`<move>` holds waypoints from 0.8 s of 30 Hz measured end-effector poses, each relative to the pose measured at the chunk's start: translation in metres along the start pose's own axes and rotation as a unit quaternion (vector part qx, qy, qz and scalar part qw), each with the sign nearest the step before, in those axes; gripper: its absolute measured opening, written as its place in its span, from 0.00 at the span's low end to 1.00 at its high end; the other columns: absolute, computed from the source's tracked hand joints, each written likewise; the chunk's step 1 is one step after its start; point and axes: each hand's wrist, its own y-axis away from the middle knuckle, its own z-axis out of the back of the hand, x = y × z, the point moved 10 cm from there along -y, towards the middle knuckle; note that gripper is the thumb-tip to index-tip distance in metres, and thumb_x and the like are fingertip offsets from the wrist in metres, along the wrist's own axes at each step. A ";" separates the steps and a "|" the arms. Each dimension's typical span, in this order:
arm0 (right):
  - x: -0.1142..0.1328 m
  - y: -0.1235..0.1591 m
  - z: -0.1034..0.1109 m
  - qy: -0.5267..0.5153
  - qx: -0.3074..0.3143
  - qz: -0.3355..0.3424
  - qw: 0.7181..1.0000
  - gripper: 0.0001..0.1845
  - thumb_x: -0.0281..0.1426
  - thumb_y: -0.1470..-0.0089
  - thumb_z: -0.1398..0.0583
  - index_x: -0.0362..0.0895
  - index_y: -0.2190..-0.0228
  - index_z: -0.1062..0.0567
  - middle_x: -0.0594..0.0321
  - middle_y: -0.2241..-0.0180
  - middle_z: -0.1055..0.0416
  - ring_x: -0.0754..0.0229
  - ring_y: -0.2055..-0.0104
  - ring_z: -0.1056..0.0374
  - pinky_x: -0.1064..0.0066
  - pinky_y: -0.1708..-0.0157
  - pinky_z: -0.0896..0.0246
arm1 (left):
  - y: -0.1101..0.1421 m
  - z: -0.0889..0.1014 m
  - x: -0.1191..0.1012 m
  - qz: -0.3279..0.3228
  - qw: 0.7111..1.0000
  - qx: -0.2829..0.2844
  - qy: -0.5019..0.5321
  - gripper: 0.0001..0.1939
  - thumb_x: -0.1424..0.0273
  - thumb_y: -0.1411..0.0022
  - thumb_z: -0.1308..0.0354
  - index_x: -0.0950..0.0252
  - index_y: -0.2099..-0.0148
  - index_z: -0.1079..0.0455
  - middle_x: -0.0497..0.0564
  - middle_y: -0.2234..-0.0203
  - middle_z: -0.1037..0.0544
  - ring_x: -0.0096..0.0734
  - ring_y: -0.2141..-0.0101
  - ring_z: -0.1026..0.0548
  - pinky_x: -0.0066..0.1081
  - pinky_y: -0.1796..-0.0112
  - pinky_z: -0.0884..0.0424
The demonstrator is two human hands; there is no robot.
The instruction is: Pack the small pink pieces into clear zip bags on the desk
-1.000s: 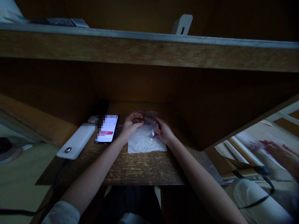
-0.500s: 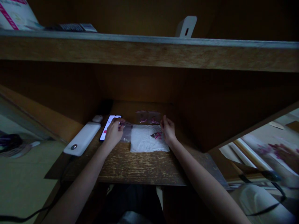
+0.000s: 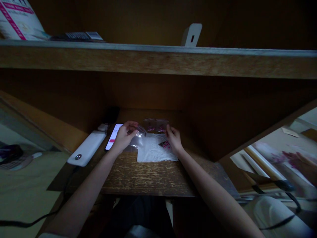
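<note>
My left hand (image 3: 125, 135) is closed on the top edge of a clear plastic bag (image 3: 137, 141), which hangs beside the left edge of a white cloth (image 3: 151, 150). My right hand (image 3: 174, 137) hovers over the cloth's right side, fingers pinched together; whatever is between them is too small to make out. Just left of that hand, a little heap of pink pieces (image 3: 166, 144) lies on the cloth with a dark, flat piece at its side. Behind the cloth lie two small clear bags (image 3: 161, 125) with pink pieces inside.
A lit phone (image 3: 114, 136) lies left of my left hand, with a long white device (image 3: 87, 148) farther left. Overhead runs a wooden shelf edge (image 3: 158, 61) with a white box-shaped object (image 3: 192, 34) on it. Cabinet walls stand on both sides.
My left hand has lifted the clear bag's edge and tilted it toward the cloth. My right hand has shifted slightly left. The view has tipped up a little.
</note>
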 end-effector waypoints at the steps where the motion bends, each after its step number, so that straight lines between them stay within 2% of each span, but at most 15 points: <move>1: 0.001 0.001 -0.002 0.013 0.006 0.008 1.000 0.26 0.50 0.53 0.43 0.43 0.86 0.37 0.68 0.85 0.46 0.69 0.82 0.52 0.75 0.84 0.59 | -0.002 -0.005 0.000 0.016 0.999 0.012 0.041 0.13 0.75 0.54 0.39 0.66 0.62 0.32 0.50 0.67 0.28 0.27 0.68 0.29 0.27 0.68 0.30; 4: 0.003 0.002 -0.006 0.042 0.014 0.025 0.999 0.25 0.49 0.52 0.43 0.43 0.86 0.36 0.68 0.85 0.45 0.68 0.81 0.51 0.75 0.82 0.58 | -0.006 -0.025 0.003 0.071 0.987 0.067 0.127 0.15 0.75 0.56 0.37 0.66 0.62 0.31 0.50 0.68 0.27 0.27 0.68 0.28 0.28 0.68 0.28; 9: 0.003 0.001 -0.007 0.051 0.014 0.044 0.998 0.24 0.48 0.51 0.44 0.42 0.85 0.33 0.67 0.84 0.41 0.67 0.80 0.48 0.75 0.80 0.55 | -0.020 -0.056 0.015 0.113 0.968 0.142 0.173 0.18 0.78 0.58 0.35 0.66 0.61 0.30 0.50 0.68 0.25 0.27 0.67 0.27 0.28 0.66 0.28; 15: 0.000 0.000 -0.010 0.051 0.026 0.046 0.997 0.23 0.47 0.51 0.44 0.42 0.84 0.32 0.67 0.84 0.40 0.67 0.81 0.47 0.76 0.81 0.55 | -0.032 -0.075 0.038 0.126 0.952 0.168 0.222 0.19 0.78 0.56 0.35 0.65 0.59 0.30 0.51 0.66 0.25 0.29 0.66 0.25 0.30 0.64 0.27; 20: -0.005 0.001 -0.012 0.044 0.036 0.016 0.998 0.23 0.48 0.50 0.44 0.42 0.83 0.32 0.68 0.85 0.42 0.69 0.83 0.49 0.76 0.84 0.56 | -0.025 -0.080 0.053 0.143 0.942 0.161 0.257 0.19 0.80 0.56 0.37 0.64 0.59 0.30 0.50 0.65 0.25 0.28 0.64 0.25 0.30 0.62 0.27; 24: -0.008 0.002 -0.013 0.022 0.041 -0.005 0.999 0.22 0.47 0.50 0.44 0.43 0.82 0.31 0.67 0.85 0.40 0.68 0.83 0.45 0.76 0.83 0.52 | -0.018 -0.081 0.056 0.158 0.930 0.155 0.292 0.20 0.81 0.55 0.38 0.63 0.57 0.30 0.49 0.65 0.25 0.28 0.62 0.25 0.32 0.58 0.28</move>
